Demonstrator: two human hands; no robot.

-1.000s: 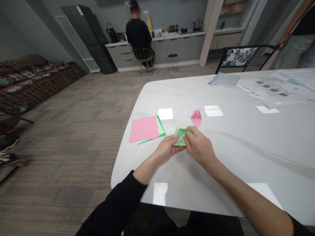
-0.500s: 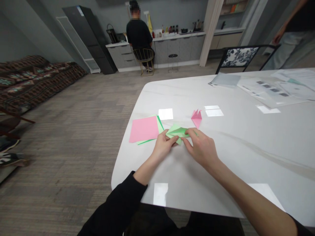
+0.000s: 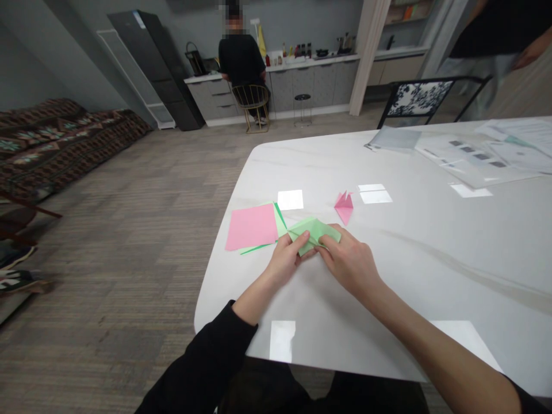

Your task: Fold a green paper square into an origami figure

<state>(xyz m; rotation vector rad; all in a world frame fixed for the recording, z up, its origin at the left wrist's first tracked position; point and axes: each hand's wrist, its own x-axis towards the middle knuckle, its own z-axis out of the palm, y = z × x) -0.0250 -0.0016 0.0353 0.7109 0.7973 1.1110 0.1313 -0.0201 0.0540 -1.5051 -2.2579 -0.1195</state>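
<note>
A partly folded sheet of light green origami paper (image 3: 313, 228) is held between both hands just over the white table. My left hand (image 3: 288, 253) grips its left side, thumb pressed on top and fingers beneath. On the right side, my right hand (image 3: 348, 254) pinches the paper near its lower middle, the fingertips partly hidden by a fold. Left of the hands lies a stack of square paper, with a pink sheet (image 3: 252, 227) on top and green edges (image 3: 281, 217) showing under it. Beyond my right hand stands a folded pink paper figure (image 3: 344, 207) with pointed tips.
The glossy white table (image 3: 409, 270) has a rounded left corner. Papers and plastic sleeves (image 3: 470, 152) lie at its far right, with a patterned chair (image 3: 416, 100) behind. One person (image 3: 242, 60) sits at the kitchen counter; another person (image 3: 502, 34) stands at the upper right.
The green paper has been tilted and opened out, showing a broader face. My right fingers have shifted inward to its lower middle. The standing person at the right has moved.
</note>
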